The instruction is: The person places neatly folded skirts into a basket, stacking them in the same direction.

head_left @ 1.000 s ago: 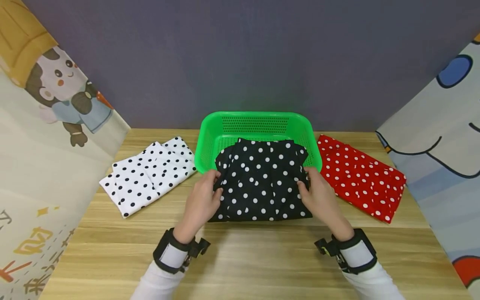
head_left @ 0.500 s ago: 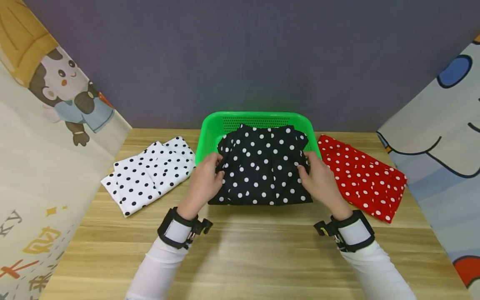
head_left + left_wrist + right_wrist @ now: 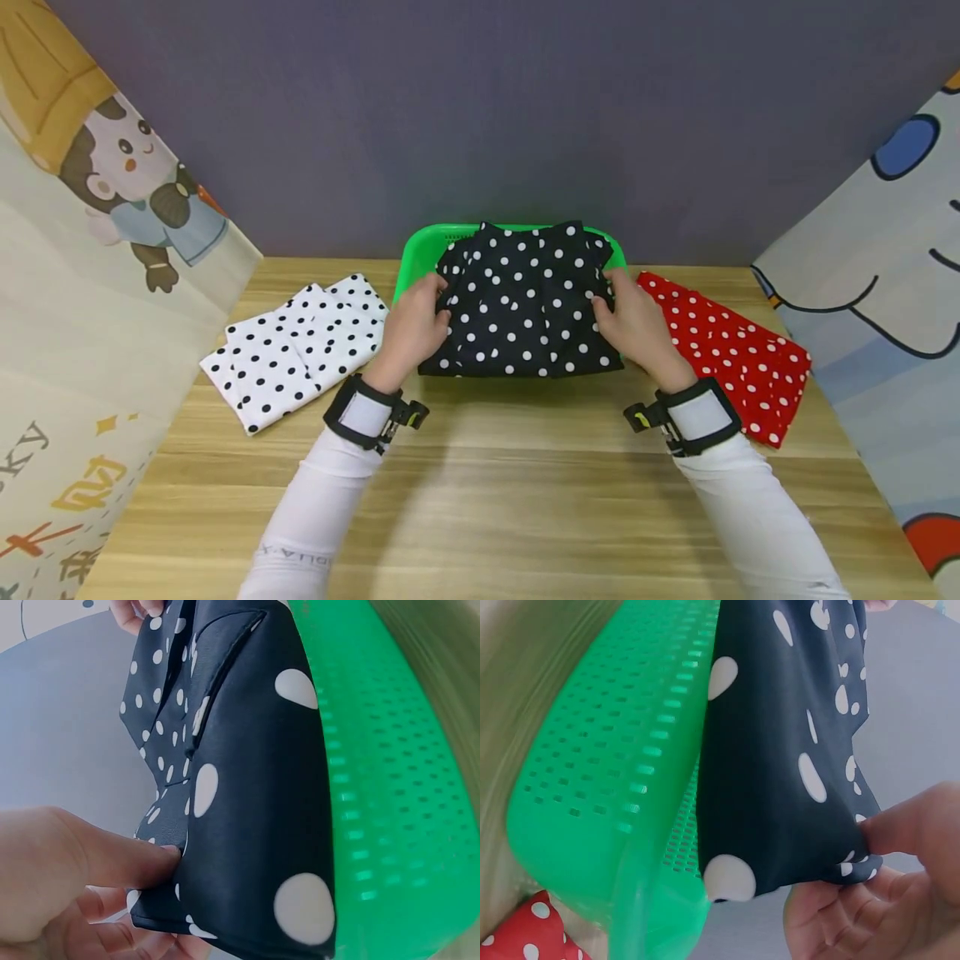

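Both side edges of the folded black polka-dot cloth (image 3: 525, 308) are pinched between thumb and curled fingers, the left hand (image 3: 414, 325) at one end and the right hand (image 3: 637, 327) at the other; the layers look loose and slippery, so an even pinch through all of them should matter most, with the hands level and pulling apart just enough to stop the middle sagging; too much pull would likely drag the folds open, and too little might let the near edge catch on the rim of the green basket (image 3: 414, 258); a slow, straight, flat carry, let go at both ends together, seems best. As for place, the cloth spans the gap between the hands, above the basket, hiding most of its opening in the head view, its near edge overlapping the near rim; whether the two touch, I cannot tell; the basket stands on the tabletop (image 3: 510, 483).
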Demonstrator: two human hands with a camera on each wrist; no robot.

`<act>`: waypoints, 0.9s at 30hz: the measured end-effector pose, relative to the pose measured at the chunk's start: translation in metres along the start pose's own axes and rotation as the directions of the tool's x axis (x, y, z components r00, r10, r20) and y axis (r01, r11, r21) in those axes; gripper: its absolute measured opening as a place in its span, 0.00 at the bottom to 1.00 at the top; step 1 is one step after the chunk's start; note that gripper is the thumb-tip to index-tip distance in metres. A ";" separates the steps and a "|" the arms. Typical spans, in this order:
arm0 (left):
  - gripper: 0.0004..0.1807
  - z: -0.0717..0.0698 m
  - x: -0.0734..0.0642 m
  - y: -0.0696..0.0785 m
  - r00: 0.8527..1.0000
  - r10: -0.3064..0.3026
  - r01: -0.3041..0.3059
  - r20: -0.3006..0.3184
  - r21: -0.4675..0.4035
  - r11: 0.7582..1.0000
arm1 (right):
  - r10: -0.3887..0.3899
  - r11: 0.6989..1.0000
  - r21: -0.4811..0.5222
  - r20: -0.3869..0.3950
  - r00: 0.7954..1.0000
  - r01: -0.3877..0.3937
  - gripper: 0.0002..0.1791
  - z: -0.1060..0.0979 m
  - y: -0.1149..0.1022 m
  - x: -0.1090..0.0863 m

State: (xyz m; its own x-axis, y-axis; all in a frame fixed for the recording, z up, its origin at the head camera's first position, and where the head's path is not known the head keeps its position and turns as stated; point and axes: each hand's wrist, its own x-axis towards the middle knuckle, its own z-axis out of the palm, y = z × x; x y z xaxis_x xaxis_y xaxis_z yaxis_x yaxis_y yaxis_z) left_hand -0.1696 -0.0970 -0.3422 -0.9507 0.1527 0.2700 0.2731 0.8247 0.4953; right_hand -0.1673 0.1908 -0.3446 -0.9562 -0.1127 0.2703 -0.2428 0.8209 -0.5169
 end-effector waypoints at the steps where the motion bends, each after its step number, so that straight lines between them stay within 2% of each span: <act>1: 0.18 -0.001 0.003 0.000 1.000 0.004 -0.004 0.001 0.004 1.000 | 0.001 1.000 -0.002 0.002 1.000 -0.001 0.22 0.000 0.000 0.003; 14: 0.19 -0.003 0.039 -0.005 0.999 -0.017 0.016 0.035 0.021 1.000 | 0.025 0.999 -0.024 0.012 1.000 -0.025 0.22 0.006 0.006 0.036; 20: 0.19 -0.001 0.052 -0.007 0.996 -0.059 0.058 0.070 0.027 0.998 | 0.031 0.999 -0.036 0.040 0.999 -0.030 0.22 0.009 0.009 0.049; 27: 0.19 0.006 0.066 -0.011 0.985 -0.103 0.097 0.135 0.052 0.994 | 0.090 0.995 -0.060 0.118 0.989 -0.083 0.24 0.014 0.011 0.062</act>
State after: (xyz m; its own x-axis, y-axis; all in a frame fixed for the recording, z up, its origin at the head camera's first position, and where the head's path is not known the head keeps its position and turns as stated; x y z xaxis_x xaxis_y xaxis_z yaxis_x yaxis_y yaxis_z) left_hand -0.2359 -0.0928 -0.3350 -0.9849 0.1390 0.1033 0.1717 0.8626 0.4759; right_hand -0.2319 0.1854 -0.3447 -0.9867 -0.1033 0.1254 -0.1520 0.8595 -0.4881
